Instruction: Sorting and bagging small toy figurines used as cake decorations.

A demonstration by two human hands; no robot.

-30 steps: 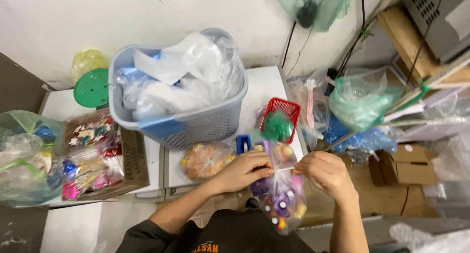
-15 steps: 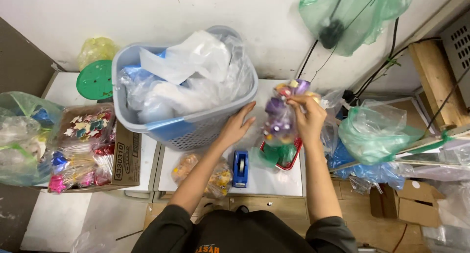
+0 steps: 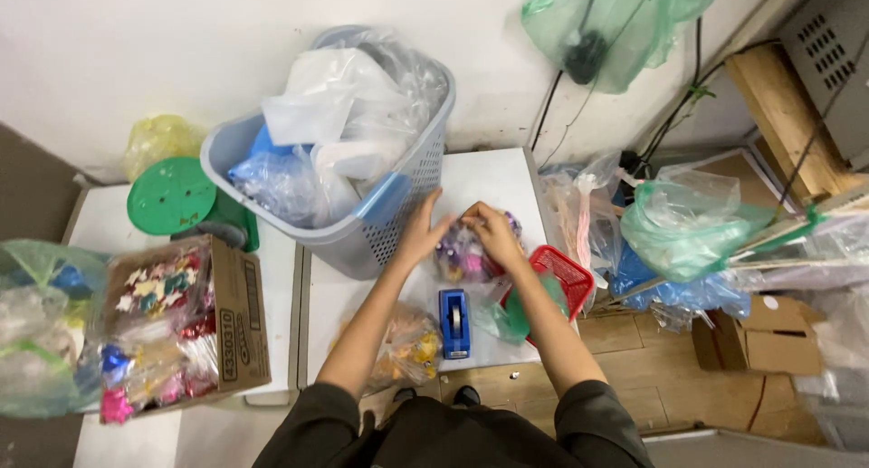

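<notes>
Head view: grey laundry basket [image 3: 398,224] stuffed with plastic bags sits on white table [image 3: 493,183]. Just right of basket, left hand [image 3: 424,231] and right hand [image 3: 496,233] both clutch a clear bag of colourful trinkets [image 3: 460,255] on the table. Red tray [image 3: 563,273] further right of basket; blue tape dispenser [image 3: 454,321] below-right of it.

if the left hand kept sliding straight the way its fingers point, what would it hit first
Probably the grey laundry basket: the left hand points up and away along the white table, fingertips close beside the basket's wall. Depth is unclear; it might slip past towards the back wall.
</notes>
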